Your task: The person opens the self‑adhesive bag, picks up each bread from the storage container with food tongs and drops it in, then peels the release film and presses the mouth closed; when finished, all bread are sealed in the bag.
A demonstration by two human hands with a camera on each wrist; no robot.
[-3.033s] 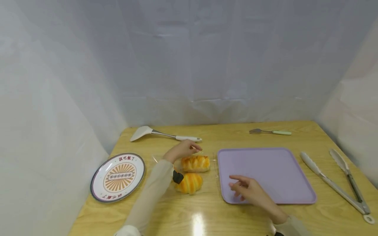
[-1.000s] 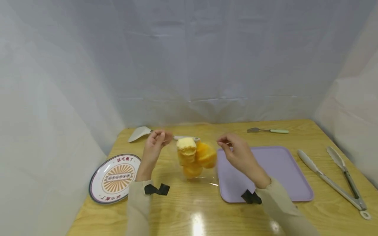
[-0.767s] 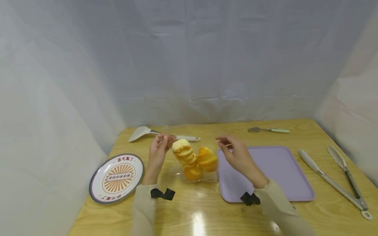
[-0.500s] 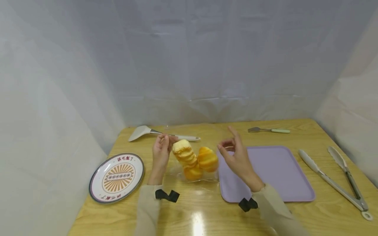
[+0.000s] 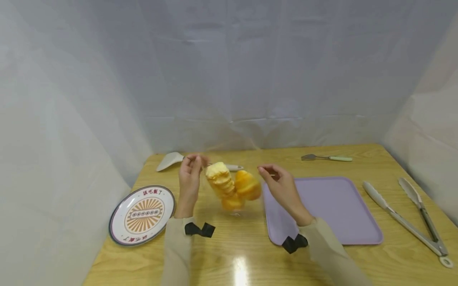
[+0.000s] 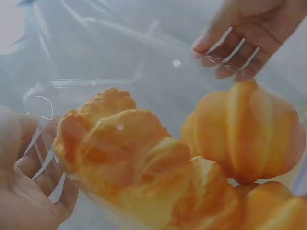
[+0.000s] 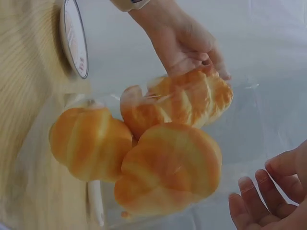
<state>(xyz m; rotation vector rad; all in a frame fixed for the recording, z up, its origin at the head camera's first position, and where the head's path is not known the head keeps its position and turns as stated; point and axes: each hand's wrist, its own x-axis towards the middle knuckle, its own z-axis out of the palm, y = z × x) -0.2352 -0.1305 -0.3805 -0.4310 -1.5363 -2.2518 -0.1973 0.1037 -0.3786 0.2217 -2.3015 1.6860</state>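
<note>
A clear plastic bag [image 6: 158, 43] hangs above the table between my hands, tilted so that its bread shows through. Inside are a long twisted loaf [image 5: 220, 178] on the left, a ridged roll [image 5: 248, 186] on the right and another roll [image 5: 232, 202] below them. My left hand [image 5: 189, 180] pinches the bag's left edge beside the loaf. At the upper right edge, my right hand [image 5: 286, 192] pinches the film between thumb and fingers. The film is so transparent that its outline is hard to follow in the head view.
A patterned plate [image 5: 144, 214] lies left, a purple tray [image 5: 329, 210] right. Behind the bag is a white-handled spatula [image 5: 169, 161], partly hidden. A small fork [image 5: 325, 158] lies at the back, and spread tongs [image 5: 411, 226] lie along the right side.
Three seconds ago the bag lay on the table; both hands have since lifted it upright. Half a second ago my right index finger stuck up; now it is bent to the thumb.
</note>
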